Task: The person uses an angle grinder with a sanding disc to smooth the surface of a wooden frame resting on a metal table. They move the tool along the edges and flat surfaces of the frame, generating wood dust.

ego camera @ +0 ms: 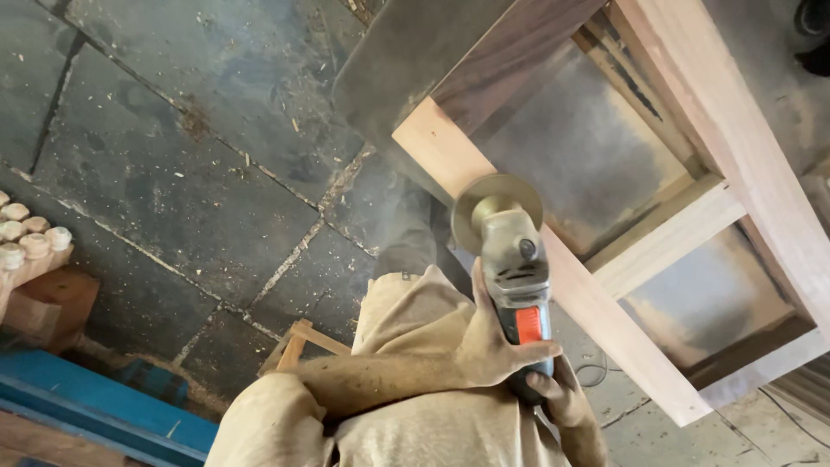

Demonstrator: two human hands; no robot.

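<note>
Both hands wrapped round one grinder (516,277) — left hand (497,337) over the top of the body, fingers (540,350) closed beside the orange patch; right hand (566,393) underneath at the rear, fingers curled shut on the grip. Dusty all over, forearms included. Grinder held out front, just right of centre, round disc (495,210) pressed against the pale edge of a wooden frame (605,311) — touching near the corner. Frame slanting off to the right, dark board (510,60) along the top. Underfoot, a grey stone floor (199,164) strewn with shavings. Far left, a row of pale turned knobs (30,238) on a wooden block (52,303); below these, a blue beam (95,402). No labels or packages readable.
</note>
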